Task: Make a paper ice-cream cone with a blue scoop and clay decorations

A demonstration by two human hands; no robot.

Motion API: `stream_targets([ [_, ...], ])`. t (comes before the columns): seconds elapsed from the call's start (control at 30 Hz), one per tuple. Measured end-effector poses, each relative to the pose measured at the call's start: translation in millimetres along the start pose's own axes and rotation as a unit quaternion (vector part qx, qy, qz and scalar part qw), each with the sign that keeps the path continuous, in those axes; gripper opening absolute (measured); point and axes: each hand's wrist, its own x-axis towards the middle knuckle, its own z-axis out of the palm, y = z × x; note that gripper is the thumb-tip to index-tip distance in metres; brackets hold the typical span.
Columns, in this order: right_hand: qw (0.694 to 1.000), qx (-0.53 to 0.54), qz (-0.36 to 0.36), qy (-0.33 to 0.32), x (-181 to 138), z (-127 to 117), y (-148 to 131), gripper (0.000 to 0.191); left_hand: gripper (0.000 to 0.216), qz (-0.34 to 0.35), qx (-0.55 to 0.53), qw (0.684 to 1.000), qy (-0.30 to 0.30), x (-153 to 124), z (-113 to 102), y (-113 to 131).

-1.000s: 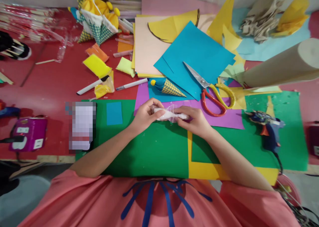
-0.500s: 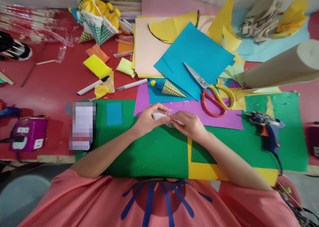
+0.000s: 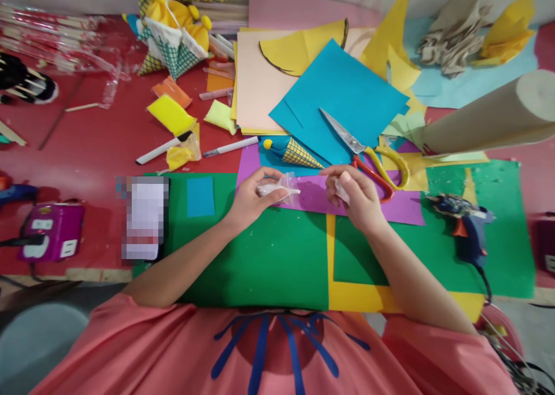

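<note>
A small clear plastic packet of white clay (image 3: 291,191) is held in my left hand (image 3: 255,197), its open-looking end pointing right. My right hand (image 3: 354,197) is apart from it, fingers curled around a white lump (image 3: 342,192) that looks like clay. Both hands are above the purple sheet (image 3: 312,197) and green sheet (image 3: 269,262). Just behind them lies a small blue cone with yellow checked wrap (image 3: 299,153). The scissors (image 3: 368,155), with one red and one yellow handle, lie behind my right hand, which partly covers the red handle.
A blue glue gun (image 3: 470,227) rests at the right, near a large paper roll (image 3: 485,117). A phone (image 3: 145,218) lies at the left. Markers (image 3: 232,147), a yellow clay packet (image 3: 171,115) and stacked paper (image 3: 255,94) are farther back. A purple box (image 3: 52,232) stands far left.
My hands have parted. The right hand has moved right and turned, carrying a white lump; the left hand still holds the packet in about the same place.
</note>
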Motion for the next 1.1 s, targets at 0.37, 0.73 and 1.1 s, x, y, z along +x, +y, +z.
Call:
stream_targets([
  [0.37,0.987,-0.142,0.043,-0.068,-8,11,-2,0.028,0.039,0.071,0.073,0.995,-0.005,-4,0,-1],
  [0.73,0.981,-0.024,0.144,-0.126,-5,11,0,0.041,0.041,0.150,0.114,0.982,-0.014,-7,2,-3],
  [1.1,0.974,-0.123,0.097,-0.166,-11,18,1,0.038,0.028,0.186,0.190,0.962,-0.067,-12,6,-1],
])
